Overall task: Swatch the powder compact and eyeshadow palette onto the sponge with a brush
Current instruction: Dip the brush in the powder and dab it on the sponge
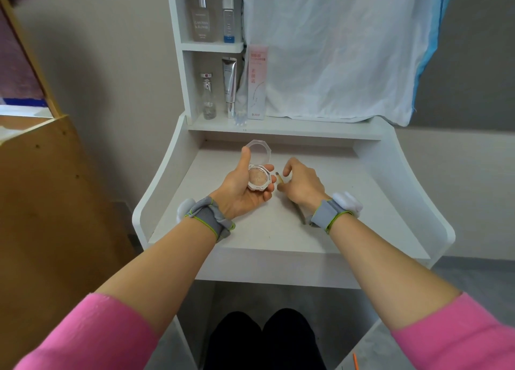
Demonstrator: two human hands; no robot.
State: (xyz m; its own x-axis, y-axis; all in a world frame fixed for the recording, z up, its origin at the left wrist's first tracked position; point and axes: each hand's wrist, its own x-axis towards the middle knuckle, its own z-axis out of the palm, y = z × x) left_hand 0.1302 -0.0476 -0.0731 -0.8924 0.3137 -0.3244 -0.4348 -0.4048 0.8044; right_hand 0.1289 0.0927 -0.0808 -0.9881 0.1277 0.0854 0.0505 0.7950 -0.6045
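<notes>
Two hands are seen at frame centre over the white desk [348, 202]. The opened powder compact [257, 178] is cupped in the left hand [239, 191], lid raised. A brush [279, 177] is pinched by the right hand [302, 185], tip just beside the compact.

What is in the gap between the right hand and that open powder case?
In the head view, only the brush tip, held by the right hand, pointing at the powder compact in the left hand; below it, bare desk.
</notes>
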